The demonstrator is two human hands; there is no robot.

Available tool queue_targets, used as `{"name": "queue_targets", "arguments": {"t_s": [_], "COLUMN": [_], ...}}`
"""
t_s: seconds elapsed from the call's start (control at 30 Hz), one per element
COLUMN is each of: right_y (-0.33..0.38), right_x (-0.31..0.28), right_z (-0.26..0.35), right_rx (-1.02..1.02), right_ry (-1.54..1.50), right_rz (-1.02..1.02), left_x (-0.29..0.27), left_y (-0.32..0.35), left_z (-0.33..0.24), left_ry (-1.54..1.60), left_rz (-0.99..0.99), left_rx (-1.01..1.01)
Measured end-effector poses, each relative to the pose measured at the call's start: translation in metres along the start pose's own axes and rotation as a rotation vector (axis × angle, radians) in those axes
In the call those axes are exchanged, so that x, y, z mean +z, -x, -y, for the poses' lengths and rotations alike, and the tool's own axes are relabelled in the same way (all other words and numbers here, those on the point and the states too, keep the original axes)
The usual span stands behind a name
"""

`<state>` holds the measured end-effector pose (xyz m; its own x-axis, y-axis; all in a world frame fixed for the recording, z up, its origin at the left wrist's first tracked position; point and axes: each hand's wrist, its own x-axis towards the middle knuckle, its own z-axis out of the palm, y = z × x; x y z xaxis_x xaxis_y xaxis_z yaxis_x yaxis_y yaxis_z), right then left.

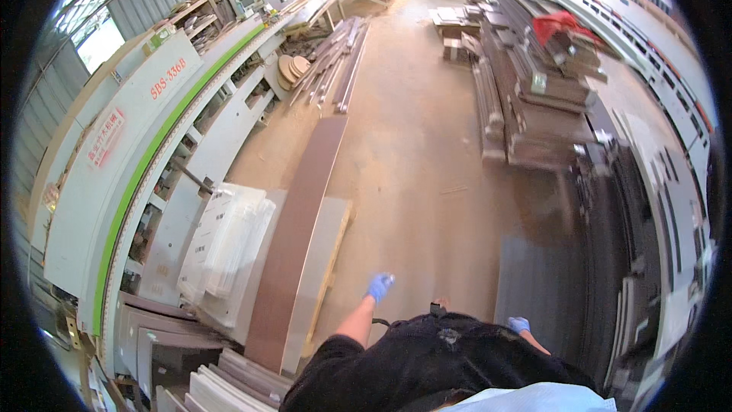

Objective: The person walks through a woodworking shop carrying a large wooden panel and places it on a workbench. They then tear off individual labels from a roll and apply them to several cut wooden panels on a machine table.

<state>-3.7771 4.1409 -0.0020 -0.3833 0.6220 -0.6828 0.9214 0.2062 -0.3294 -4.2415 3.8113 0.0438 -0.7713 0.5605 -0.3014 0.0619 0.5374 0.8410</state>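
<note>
Left hand (379,288), in a blue glove, hanging free over the dusty floor (427,160), fingers loosely curled, gripping nothing. Nearest to it: a long brown board (299,229) lying on a pale panel (324,259) just to the left, near but not touching. Right hand (518,325) (also blue-gloved, small and half hidden by the dark sleeve) low beside the body, just beside a dark grey sheet (537,290); grip impossible to tell. Long white-and-green machine (137,175) along the left, stacked dark boards (541,107) on the right.
</note>
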Motion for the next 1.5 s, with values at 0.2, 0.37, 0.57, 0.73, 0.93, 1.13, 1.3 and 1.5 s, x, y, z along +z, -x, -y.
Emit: {"name": "queue_targets", "arguments": {"t_s": [0.2,0.37,0.57,0.73,0.93,1.13,1.3,1.5], "right_y": [-0.14,-0.249,-0.32,-0.352,-0.533,-0.697,-0.798,-0.881], "right_x": [-0.156,-0.183,-0.186,-0.222,-0.215,-0.39,-0.509,-0.582], "right_z": [0.293,0.458,0.522,0.514,0.42,0.599,0.806,1.037], "right_rx": [-0.321,-0.431,-0.291,-0.098,-0.319,-0.232,-0.324,-0.425], "right_ry": [0.153,-0.354,-0.096,-0.077,0.598,0.535,-0.144,-0.292], "right_rz": [-0.07,-0.133,0.089,0.073,0.14,0.013,-0.126,-0.019], "left_x": [-0.003,-0.047,-0.117,-0.18,-0.179,-0.131,-0.134,-0.138], "left_y": [-0.032,-0.086,-0.269,-0.514,-0.777,-0.888,-0.916,-1.006], "left_z": [-0.007,0.021,0.003,-0.12,-0.226,-0.255,-0.285,-0.264], "left_ry": [0.172,-0.124,-0.35,-0.356,0.019,-0.024,-0.128,-0.219], "left_rz": [0.089,0.252,0.329,0.183,-0.168,0.057,0.084,0.237], "left_rx": [-0.581,-0.708,-0.539,-0.278,-0.104,-0.261,-0.386,-0.646]}}
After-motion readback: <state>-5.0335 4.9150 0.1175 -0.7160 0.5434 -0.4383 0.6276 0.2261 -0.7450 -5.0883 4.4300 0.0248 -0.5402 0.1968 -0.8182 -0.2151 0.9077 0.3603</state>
